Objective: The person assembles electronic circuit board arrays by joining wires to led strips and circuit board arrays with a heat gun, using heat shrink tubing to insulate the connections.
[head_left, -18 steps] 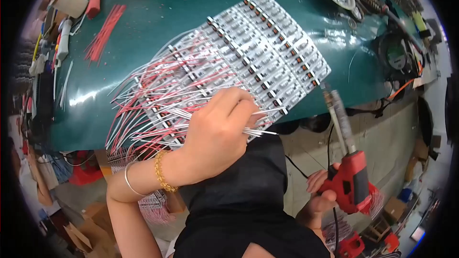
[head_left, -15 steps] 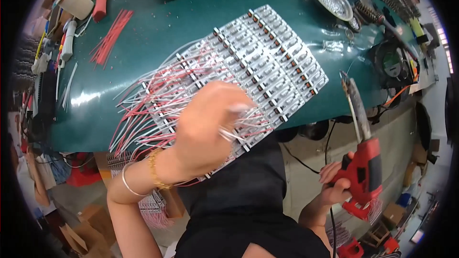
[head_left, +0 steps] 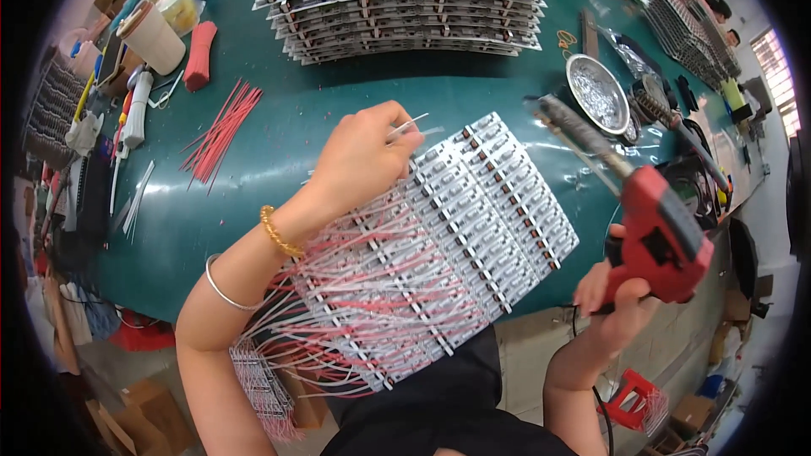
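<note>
My left hand [head_left: 363, 156] pinches a thin white wire [head_left: 411, 127] between thumb and fingers, lifted over the far left corner of a panel of white circuit strips [head_left: 481, 219]. Many red and white wires [head_left: 372, 304] fan out from the panel's near side. A gold bracelet and a silver bangle sit on that wrist. My right hand [head_left: 612, 300] grips a red soldering gun [head_left: 655, 228] at the table's right edge, its long metal tip [head_left: 574, 131] pointing up and left, just beyond the panel's right corner.
The panel lies on a dark green table [head_left: 253, 194]. A tall stack of similar strip panels [head_left: 405, 0] sits at the back. Loose red wires [head_left: 224, 131] lie to the left, with a cup [head_left: 152, 34] and tools. A metal dish [head_left: 596, 93] stands at the right.
My left hand has risen from the wire ends at the panel's near side to its far corner, now pinching a white wire. The soldering gun has moved up toward the panel.
</note>
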A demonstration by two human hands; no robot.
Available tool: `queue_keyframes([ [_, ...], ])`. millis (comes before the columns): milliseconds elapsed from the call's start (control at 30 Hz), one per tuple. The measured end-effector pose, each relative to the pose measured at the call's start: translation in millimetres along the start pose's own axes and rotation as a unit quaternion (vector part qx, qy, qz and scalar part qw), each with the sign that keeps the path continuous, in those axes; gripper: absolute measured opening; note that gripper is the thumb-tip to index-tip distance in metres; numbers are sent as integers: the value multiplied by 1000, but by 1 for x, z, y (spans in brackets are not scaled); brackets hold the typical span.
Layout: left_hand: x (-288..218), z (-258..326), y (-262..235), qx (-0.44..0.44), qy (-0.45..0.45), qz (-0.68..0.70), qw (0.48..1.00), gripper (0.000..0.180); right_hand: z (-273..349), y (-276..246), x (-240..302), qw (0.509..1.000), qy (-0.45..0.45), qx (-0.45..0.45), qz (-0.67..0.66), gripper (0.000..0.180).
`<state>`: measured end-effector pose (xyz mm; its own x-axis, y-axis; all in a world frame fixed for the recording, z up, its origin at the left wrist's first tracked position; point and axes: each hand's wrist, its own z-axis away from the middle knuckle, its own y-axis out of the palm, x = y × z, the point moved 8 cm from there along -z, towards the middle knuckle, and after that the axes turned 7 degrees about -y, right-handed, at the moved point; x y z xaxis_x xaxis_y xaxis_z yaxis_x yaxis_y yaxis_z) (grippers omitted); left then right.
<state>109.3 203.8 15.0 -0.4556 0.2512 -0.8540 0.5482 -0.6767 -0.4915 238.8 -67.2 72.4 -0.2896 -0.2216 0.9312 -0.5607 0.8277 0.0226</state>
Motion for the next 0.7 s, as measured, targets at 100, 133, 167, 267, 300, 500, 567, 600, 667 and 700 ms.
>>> queue_keyframes([
  [100, -2, -12, 4, -39, 42, -42, 997, 21, -2, 18, -20, 998, 50, 39, -17, 79],
  [133, 2, -15, 7, -24, 16, -52, 998, 22, -2, 26, -29, 996, 63, 66, -23, 78],
  [167, 8, -18, 11, -8, -11, -62, 998, 22, -2, 29, -34, 996, 64, 64, -22, 78],
  [267, 10, -17, 13, -12, -5, -47, 999, 21, 4, 34, -46, 989, 131, 57, -25, 80],
  [300, 8, -15, 12, -21, 3, -46, 999, 21, 4, 32, -49, 989, 135, 55, -21, 80],
  [500, 6, -15, 14, -14, -5, -28, 1000, 18, 8, 27, -58, 981, 178, 75, 26, 78],
  [567, 8, -15, 13, -12, -10, -26, 1000, 18, 10, 26, -60, 980, 184, 68, 23, 77],
  [600, 8, -15, 13, -10, -11, -27, 1000, 18, 11, 26, -61, 980, 184, 67, 24, 77],
  [667, 9, -15, 13, -7, -11, -27, 1000, 18, 14, 25, -64, 978, 196, 69, 19, 74],
  [700, 9, -14, 13, -9, -10, -23, 1000, 18, 14, 25, -63, 978, 196, 69, 19, 74],
])
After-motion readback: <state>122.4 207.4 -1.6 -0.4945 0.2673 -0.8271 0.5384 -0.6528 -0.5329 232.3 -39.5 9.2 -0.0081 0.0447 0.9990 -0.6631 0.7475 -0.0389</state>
